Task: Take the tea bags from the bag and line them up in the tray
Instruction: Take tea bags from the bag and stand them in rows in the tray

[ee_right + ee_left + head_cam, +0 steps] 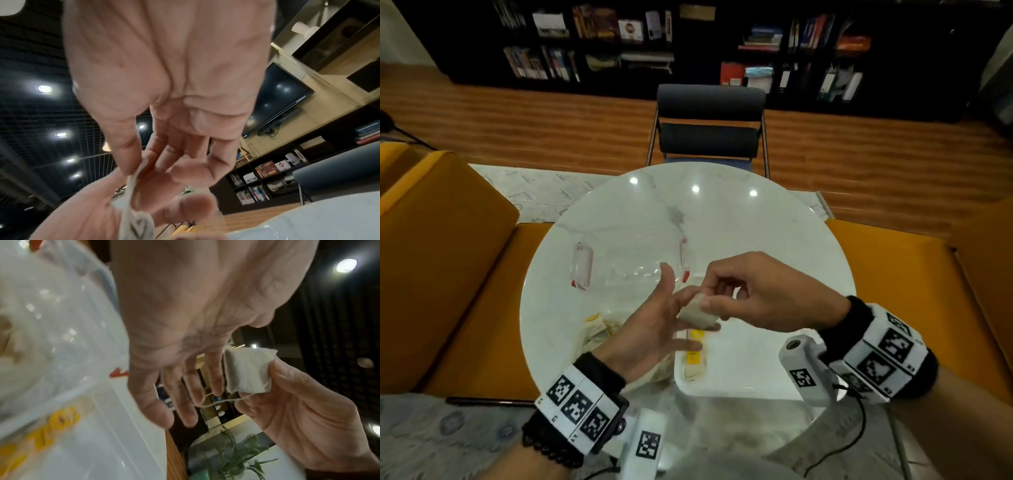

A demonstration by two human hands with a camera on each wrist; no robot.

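My right hand (709,301) pinches a pale tea bag (697,313) between thumb and fingers, above the left end of the white tray (756,390). Beside it my left hand (678,329) is open, palm up, fingers straight and touching the tea bag. In the left wrist view the tea bag (246,371) trails a thin string (222,400) across the left fingertips (216,386). Several tea bags with yellow tags (695,356) lie in a column at the tray's left end. The clear plastic bag (619,270) with red-trimmed handles lies behind my hands, with more tea bags (599,329) in it.
Everything sits on a round white marble table (722,219). A dark chair (710,123) stands at the far side. Yellow seats flank the table on the left (441,240) and the right (928,291). The tray's right part holds nothing.
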